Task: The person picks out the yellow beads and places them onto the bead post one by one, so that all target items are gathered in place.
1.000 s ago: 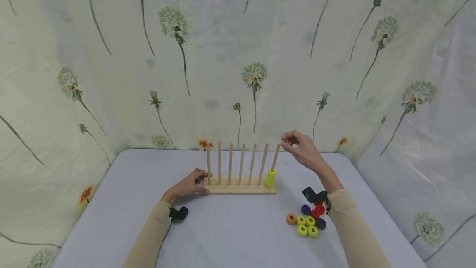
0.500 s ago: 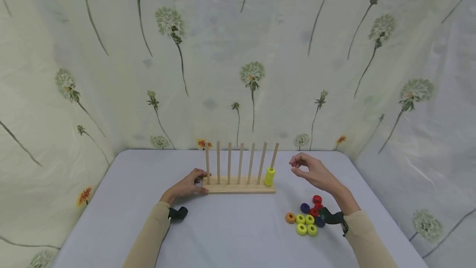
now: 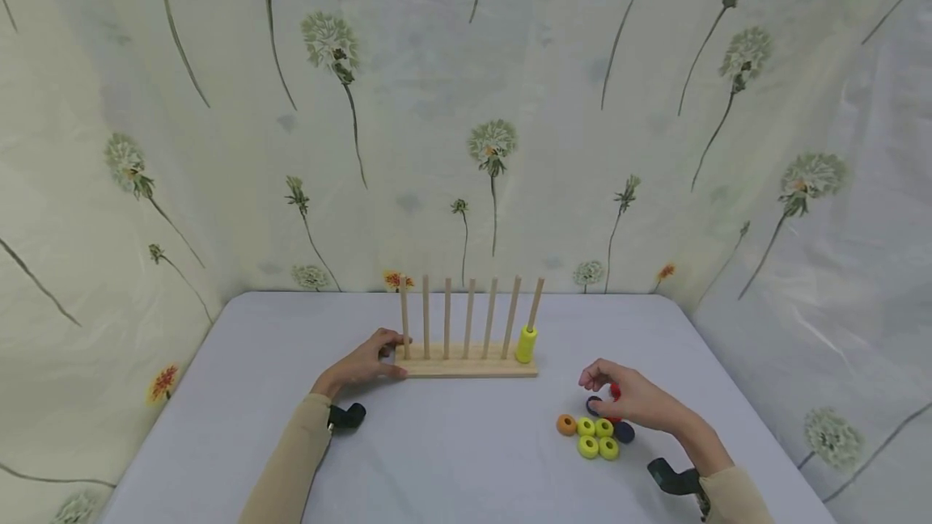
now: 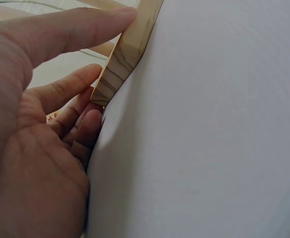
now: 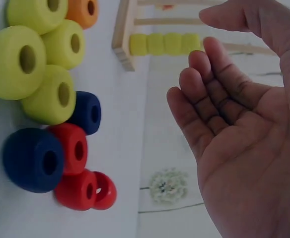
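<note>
A pale worktop [image 3: 444, 455] spreads beneath my left hand [image 3: 360, 364] and right hand [image 3: 633, 397] — beyond both hangs a flower-printed backdrop [image 3: 408, 103], with one orange bloom [image 3: 163, 382] left of my left hand and a dandelion [image 3: 814, 175] up past my right.

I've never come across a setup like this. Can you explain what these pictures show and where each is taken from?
There's no robot here: a person works with two bare hands. The wide view comes from a head-worn camera looking forward and down; each close-up comes from a camera on one wrist.

On a pale table stands a wooden rack with seven pegs; the rightmost carries stacked yellow beads. Loose beads lie nearby: four yellow ones, an orange one, two dark blue ones and three red ones.

The left hand holds the rack's left end. The right hand holds nothing and hovers near the loose beads.
</note>
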`<move>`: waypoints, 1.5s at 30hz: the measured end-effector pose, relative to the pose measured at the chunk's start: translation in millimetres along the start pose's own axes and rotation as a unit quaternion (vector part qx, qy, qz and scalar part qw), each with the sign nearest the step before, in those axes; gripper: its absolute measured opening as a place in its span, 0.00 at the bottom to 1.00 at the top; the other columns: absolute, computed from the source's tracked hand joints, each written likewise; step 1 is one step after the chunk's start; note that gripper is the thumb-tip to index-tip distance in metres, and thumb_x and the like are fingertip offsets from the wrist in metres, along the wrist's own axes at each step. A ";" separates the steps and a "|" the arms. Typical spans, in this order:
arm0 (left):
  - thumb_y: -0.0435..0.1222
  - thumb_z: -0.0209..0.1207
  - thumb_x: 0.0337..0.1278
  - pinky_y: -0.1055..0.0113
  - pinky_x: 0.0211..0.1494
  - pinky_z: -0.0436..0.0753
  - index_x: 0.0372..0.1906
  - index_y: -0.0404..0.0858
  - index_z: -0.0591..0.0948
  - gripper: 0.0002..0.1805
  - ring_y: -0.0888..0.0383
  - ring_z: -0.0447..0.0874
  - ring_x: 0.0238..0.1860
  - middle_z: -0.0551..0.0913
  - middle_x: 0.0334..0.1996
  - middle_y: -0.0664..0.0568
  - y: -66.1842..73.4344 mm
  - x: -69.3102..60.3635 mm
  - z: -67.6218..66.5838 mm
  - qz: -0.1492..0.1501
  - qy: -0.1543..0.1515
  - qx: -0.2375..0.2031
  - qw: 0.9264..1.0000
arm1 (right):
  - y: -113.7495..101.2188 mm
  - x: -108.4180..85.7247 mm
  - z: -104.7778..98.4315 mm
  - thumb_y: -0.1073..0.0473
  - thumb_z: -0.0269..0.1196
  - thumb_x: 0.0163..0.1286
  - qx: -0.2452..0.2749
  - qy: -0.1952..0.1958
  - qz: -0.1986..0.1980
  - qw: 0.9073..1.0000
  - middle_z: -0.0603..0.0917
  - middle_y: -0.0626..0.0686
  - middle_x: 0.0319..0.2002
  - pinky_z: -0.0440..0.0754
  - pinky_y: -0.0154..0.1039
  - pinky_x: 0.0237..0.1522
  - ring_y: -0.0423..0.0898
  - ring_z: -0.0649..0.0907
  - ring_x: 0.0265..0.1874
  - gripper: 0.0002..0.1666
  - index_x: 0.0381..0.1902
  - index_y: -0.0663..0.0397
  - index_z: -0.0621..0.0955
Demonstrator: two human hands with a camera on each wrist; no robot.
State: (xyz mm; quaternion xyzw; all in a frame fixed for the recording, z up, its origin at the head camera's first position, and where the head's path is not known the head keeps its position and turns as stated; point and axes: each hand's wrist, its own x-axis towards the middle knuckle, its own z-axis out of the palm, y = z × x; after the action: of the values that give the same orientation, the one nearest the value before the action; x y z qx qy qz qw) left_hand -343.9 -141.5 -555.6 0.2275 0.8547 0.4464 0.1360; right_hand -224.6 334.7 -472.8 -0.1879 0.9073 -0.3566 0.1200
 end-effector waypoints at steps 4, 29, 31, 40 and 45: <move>0.45 0.72 0.47 0.54 0.58 0.68 0.63 0.41 0.72 0.37 0.50 0.67 0.55 0.67 0.61 0.45 -0.7 -0.3 0.0 0.002 -0.002 -0.005 1.000 | 10.1 -3.3 11.9 0.62 0.68 0.59 0.006 -0.031 0.028 0.999 0.79 0.56 0.46 0.80 0.44 0.48 0.54 0.78 0.46 0.21 0.48 0.60 0.75; 0.43 0.72 0.48 0.56 0.58 0.66 0.63 0.41 0.72 0.35 0.50 0.66 0.55 0.66 0.61 0.46 -1.1 -0.9 0.6 0.001 -0.007 -0.026 1.000 | 15.0 4.7 33.8 0.63 0.72 0.52 -0.093 -0.036 0.080 0.992 0.76 0.45 0.36 0.76 0.37 0.41 0.44 0.74 0.38 0.19 0.40 0.49 0.77; 0.43 0.71 0.48 0.55 0.58 0.66 0.63 0.41 0.72 0.35 0.50 0.66 0.56 0.66 0.61 0.45 -1.1 -0.9 0.4 0.003 -0.009 -0.026 1.000 | 14.8 5.8 34.4 0.62 0.72 0.53 -0.098 -0.034 0.081 0.991 0.76 0.45 0.36 0.76 0.36 0.40 0.43 0.74 0.37 0.18 0.40 0.49 0.77; 0.45 0.72 0.48 0.57 0.57 0.67 0.64 0.41 0.72 0.36 0.51 0.66 0.54 0.66 0.61 0.45 -1.3 -0.3 -0.7 0.003 -0.006 -0.023 1.000 | 10.5 9.4 38.4 0.59 0.72 0.53 -0.102 -0.012 0.107 0.989 0.76 0.46 0.34 0.75 0.36 0.37 0.43 0.73 0.36 0.17 0.40 0.49 0.79; 0.45 0.71 0.48 0.58 0.57 0.67 0.64 0.41 0.72 0.37 0.50 0.66 0.54 0.66 0.60 0.45 -1.2 -0.6 0.1 0.002 -0.006 -0.018 1.000 | 13.1 11.2 41.2 0.59 0.72 0.53 -0.095 0.001 0.116 0.989 0.76 0.46 0.33 0.74 0.36 0.35 0.44 0.73 0.35 0.16 0.39 0.48 0.79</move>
State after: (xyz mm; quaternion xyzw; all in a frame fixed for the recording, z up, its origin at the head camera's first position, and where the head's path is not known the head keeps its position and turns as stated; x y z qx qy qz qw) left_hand -343.6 -142.3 -556.6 0.2298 0.8450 0.4609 0.1444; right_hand -223.5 314.0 -512.3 -0.0918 0.9526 -0.2530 0.1417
